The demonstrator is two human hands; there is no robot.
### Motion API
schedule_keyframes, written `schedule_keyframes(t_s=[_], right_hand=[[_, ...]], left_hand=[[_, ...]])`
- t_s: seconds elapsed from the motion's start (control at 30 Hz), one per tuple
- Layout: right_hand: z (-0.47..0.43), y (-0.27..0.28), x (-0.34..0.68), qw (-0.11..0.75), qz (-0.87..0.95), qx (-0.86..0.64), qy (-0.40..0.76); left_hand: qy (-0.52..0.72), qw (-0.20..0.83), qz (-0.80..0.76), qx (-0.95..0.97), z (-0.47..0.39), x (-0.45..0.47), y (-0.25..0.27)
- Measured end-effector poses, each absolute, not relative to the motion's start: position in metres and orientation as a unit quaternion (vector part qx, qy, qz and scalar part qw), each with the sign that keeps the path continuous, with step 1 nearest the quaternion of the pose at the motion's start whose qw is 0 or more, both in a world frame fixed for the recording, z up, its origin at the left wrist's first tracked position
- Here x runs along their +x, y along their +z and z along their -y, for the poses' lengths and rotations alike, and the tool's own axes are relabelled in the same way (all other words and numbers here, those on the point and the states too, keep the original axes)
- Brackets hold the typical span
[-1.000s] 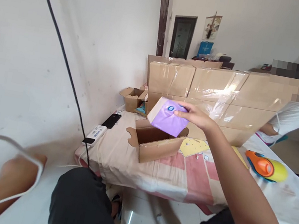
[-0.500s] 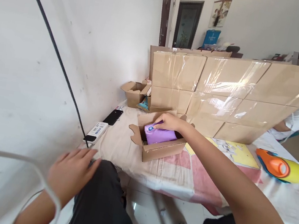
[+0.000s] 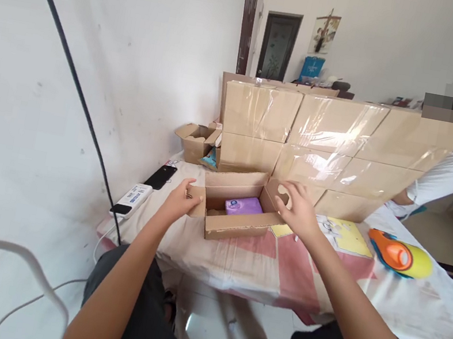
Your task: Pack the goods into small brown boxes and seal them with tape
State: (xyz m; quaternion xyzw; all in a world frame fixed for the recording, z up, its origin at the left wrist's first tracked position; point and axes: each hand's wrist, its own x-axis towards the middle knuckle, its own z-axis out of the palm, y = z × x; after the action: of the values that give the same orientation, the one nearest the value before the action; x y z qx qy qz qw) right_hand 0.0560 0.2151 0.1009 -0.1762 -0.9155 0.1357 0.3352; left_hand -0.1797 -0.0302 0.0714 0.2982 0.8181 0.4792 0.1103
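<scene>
An open cardboard box (image 3: 236, 229) lies on the cloth-covered table in front of me, its top flaps spread outward. Inside it rests a purple soft pack (image 3: 243, 206) with a small round mark; the contents to its left are hard to make out. My left hand (image 3: 178, 202) is at the box's left end flap (image 3: 199, 203), thumb and forefinger closed on it. By the right end flap (image 3: 271, 194), my right hand (image 3: 300, 210) has its thumb and fingers apart, curved around the flap's edge without a visible grip.
Taped cardboard boxes (image 3: 258, 111) form a wall behind the open box. A smaller open carton (image 3: 198, 146) stands at back left. Along the left wall lie a black phone (image 3: 160, 176) and a white power strip (image 3: 134, 198). An orange-yellow object (image 3: 402, 256) sits right; another person's leg (image 3: 449, 171) is beyond.
My right hand has let go of the purple pack, now lower in the box, and moved to the right flap. My left hand has come up from my knee to the left flap.
</scene>
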Motion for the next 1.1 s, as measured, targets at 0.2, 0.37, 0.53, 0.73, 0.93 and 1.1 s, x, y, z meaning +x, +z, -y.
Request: schedule_keyframes(t_s=[0.2, 0.37, 0.53, 0.73, 0.93, 1.1], right_hand=[[-0.21, 0.072, 0.087, 0.266, 0.852, -0.225, 0.391], [-0.177, 0.079, 0.112, 0.323, 0.864, -0.205, 0.328], [-0.158, 0.079, 0.154, 0.376, 0.853, -0.195, 0.305], [-0.161, 0.054, 0.155, 0.338, 0.838, -0.166, 0.395], [-0.16, 0.039, 0.15, 0.367, 0.803, -0.18, 0.434], [-0.175, 0.028, 0.147, 0.365, 0.762, -0.171, 0.507]], left_hand=[[0.672, 0.292, -0.644, 0.222, 0.029, -0.177, 0.059], [0.721, 0.329, -0.574, 0.205, 0.024, -0.161, 0.062], [0.727, 0.319, -0.571, 0.206, 0.016, -0.143, 0.047], [0.763, 0.256, -0.526, 0.275, 0.013, -0.129, 0.029], [0.622, 0.148, -0.566, 0.52, 0.018, -0.127, 0.023], [0.526, 0.109, -0.539, 0.648, 0.031, -0.133, 0.023]])
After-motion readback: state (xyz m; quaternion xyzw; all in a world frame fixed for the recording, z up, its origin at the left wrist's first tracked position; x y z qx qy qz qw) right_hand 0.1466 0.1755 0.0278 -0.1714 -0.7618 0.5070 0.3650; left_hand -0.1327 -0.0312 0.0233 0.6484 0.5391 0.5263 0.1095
